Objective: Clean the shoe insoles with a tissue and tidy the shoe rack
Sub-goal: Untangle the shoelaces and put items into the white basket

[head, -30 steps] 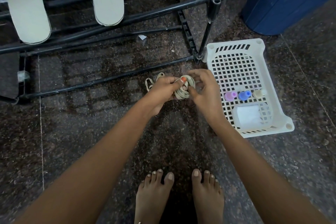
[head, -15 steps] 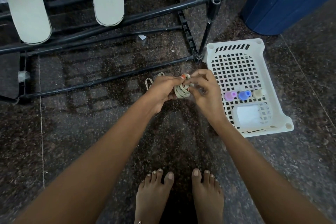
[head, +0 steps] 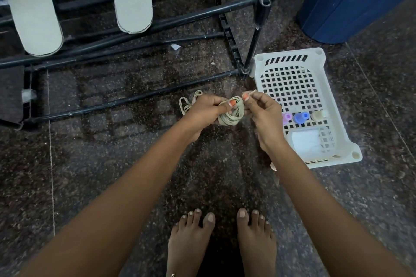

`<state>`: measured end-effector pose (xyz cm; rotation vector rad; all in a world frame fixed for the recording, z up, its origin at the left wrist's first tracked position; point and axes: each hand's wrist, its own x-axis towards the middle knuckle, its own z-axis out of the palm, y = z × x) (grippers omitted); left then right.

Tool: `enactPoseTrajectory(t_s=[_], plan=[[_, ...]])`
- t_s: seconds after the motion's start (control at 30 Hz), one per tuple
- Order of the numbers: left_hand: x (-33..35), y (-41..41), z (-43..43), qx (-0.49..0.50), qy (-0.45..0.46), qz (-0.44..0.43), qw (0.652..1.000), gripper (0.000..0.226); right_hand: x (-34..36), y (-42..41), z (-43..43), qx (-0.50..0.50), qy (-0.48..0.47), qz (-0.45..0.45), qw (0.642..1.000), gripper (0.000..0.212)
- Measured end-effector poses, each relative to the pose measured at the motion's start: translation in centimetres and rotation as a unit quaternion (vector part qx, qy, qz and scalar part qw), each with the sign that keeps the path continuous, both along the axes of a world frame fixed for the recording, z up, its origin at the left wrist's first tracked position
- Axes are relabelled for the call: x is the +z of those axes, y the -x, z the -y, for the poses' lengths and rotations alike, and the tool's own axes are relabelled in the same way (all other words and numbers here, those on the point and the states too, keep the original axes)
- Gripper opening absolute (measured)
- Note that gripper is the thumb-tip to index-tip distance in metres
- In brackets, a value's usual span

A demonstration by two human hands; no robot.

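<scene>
The shoe rack (head: 202, 14) fills the upper left of the frame, with two pale insoles (head: 31, 7) lying across its bars. The white basket (head: 290, 53) sits at right, the folded tissue (head: 306, 141) in its near end. At centre, the fingers of my left hand (head: 202, 110) clench a coiled shoelace (head: 231, 117) while those of my right hand (head: 263, 114) pinch its loose end. The lace looks light and limp, likely to spring loose, so I'd keep a thumb on the coil. The insoles seem thin and floppy, best held by the edges.

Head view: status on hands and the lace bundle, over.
Left hand grips lace bundle. Right hand pinches its loose end. Two insoles on rack.
</scene>
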<state>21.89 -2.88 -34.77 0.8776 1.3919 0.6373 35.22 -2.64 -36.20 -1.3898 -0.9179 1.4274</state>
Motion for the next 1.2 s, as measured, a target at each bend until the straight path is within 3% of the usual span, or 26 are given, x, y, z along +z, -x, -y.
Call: enactPoseTrajectory(t_s=[0.13,0.27,0.4,0.67,0.87,0.97,1.07,1.2], plan=[[-0.2,-0.1,0.1,-0.007,0.008,0.015,1.0,0.017,-0.5,-0.2,-0.2,-0.039,0.007,0.047,0.998,0.025],[-0.3,-0.4,0.1,0.009,0.014,0.031,0.999,0.017,-0.2,-0.5,-0.2,0.001,-0.077,0.154,0.985,0.015],[-0.2,-0.7,-0.3,0.031,0.013,0.042,0.999,0.016,0.3,-0.6,0.0,0.051,-0.112,0.185,0.975,0.014],[-0.2,-1.4,-0.8,0.034,0.018,0.064,0.997,0.016,1.0,-1.4,-0.2,0.074,-0.02,0.073,0.994,0.028],[0.1,-2.6,-1.1,0.008,0.013,0.073,0.997,0.013,0.8,-3.0,-0.6,0.067,0.007,0.041,0.997,0.022],[0.1,-3.7,-1.3,0.0,-0.002,0.047,0.999,0.009,0.6,-3.9,-0.8,0.031,0.011,0.041,0.999,0.023],[0.0,-4.7,-1.8,-0.009,-0.022,-0.012,1.0,0.025,0.2,-4.7,-1.0,-0.002,0.011,0.056,0.998,0.025],[0.0,-6.4,-2.5,0.012,-0.058,-0.059,0.997,0.031,-0.5,-6.0,-1.8,-0.037,0.018,0.08,0.996,0.025]])
